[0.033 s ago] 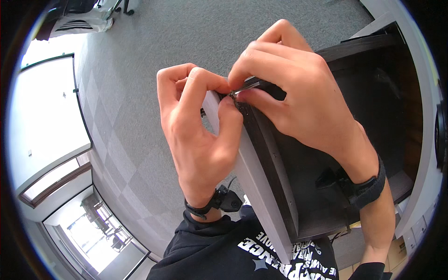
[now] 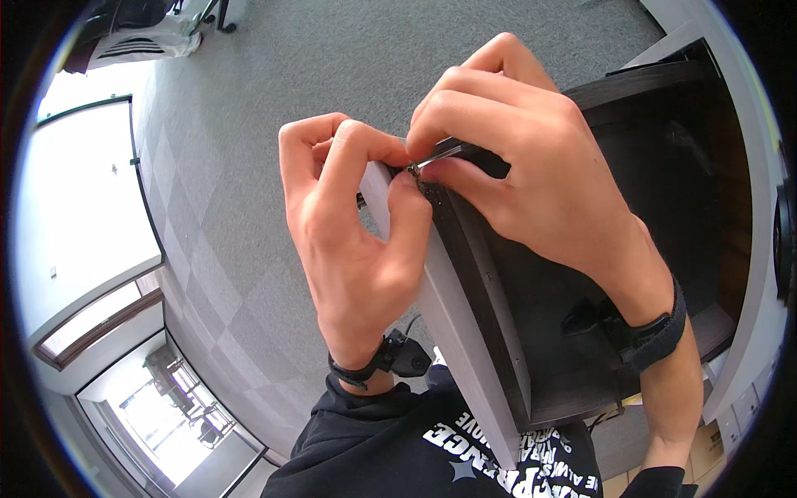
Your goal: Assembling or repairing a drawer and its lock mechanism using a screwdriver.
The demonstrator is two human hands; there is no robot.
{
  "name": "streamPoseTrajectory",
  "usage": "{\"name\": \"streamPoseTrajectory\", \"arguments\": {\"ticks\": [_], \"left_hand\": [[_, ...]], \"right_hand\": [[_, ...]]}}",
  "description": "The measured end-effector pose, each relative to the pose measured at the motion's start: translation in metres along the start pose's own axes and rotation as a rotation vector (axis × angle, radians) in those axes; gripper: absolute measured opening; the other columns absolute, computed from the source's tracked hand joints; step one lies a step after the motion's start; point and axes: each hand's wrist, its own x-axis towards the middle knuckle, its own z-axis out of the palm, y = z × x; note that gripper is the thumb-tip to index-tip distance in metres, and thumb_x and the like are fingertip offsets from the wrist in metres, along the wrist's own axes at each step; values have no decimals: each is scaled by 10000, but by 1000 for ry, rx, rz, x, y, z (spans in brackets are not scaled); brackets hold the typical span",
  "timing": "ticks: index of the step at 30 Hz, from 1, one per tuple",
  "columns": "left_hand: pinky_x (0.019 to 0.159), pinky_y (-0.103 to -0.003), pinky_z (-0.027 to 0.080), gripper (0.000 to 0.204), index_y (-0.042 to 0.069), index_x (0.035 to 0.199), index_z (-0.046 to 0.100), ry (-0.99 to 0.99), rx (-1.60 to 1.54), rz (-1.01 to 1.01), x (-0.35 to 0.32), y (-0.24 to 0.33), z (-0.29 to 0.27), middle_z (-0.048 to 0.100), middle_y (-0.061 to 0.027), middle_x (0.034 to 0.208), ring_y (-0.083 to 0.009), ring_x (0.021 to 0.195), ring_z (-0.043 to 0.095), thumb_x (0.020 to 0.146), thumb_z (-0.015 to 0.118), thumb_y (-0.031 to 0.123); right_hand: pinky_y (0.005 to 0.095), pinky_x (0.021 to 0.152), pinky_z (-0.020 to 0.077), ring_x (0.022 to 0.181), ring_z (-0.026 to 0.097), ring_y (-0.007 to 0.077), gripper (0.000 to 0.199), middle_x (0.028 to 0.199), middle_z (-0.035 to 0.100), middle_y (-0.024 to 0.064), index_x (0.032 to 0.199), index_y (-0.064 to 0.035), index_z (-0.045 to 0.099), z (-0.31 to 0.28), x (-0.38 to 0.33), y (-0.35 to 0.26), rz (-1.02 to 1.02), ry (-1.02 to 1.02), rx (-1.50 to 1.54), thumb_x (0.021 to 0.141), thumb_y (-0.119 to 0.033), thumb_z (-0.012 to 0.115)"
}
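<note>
The right hand (image 2: 531, 158) has been slightly shifted. A pale-edged box (image 2: 452, 340) is seen toward four o'clock; at twelve, a stiff, probably slippery rod (image 2: 448, 153), best held mid-shank, is pinched right-handed, and a tiny fitting (image 2: 413, 169) by the left hand (image 2: 353, 224).

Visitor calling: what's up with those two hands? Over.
Left hand: at upper end of long pale-grey panel. Right hand: pinching slim, shiny metal rod. Fingertips partly hide small, dark metallic piece.
</note>
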Motion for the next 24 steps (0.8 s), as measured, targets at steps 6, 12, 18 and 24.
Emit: {"name": "streamPoseTrajectory", "arguments": {"ticks": [6,12,18,24], "left_hand": [[743,-380,458,164,6,897,643,3,21,11,-1,-1,1,493,-131,996,-258,841,546,734,625,-1],[742,-381,452,156,5,889,638,8,26,18,-1,0,1,496,-133,985,-260,851,543,734,622,-2],[755,-382,450,151,2,883,634,8,18,-10,-1,1,0,498,-132,970,-261,873,540,733,622,-2],[759,-380,447,152,-3,879,630,-2,-10,-5,0,-1,2,491,-128,965,-258,879,537,727,621,-2]], "right_hand": [[318,775,502,925,563,226,196,906,683,17,846,-58,713,1,-1,-2,-1,12,4,707,26,822],[322,798,502,976,566,236,176,922,683,32,853,-47,716,3,-3,-3,-30,16,-9,723,16,814],[333,818,503,1019,563,246,176,954,683,33,871,-44,717,5,-5,-2,-66,20,-81,731,3,814],[332,828,504,1008,570,245,186,962,688,28,869,-54,723,0,-5,-2,-27,14,-41,721,-4,823]]}}
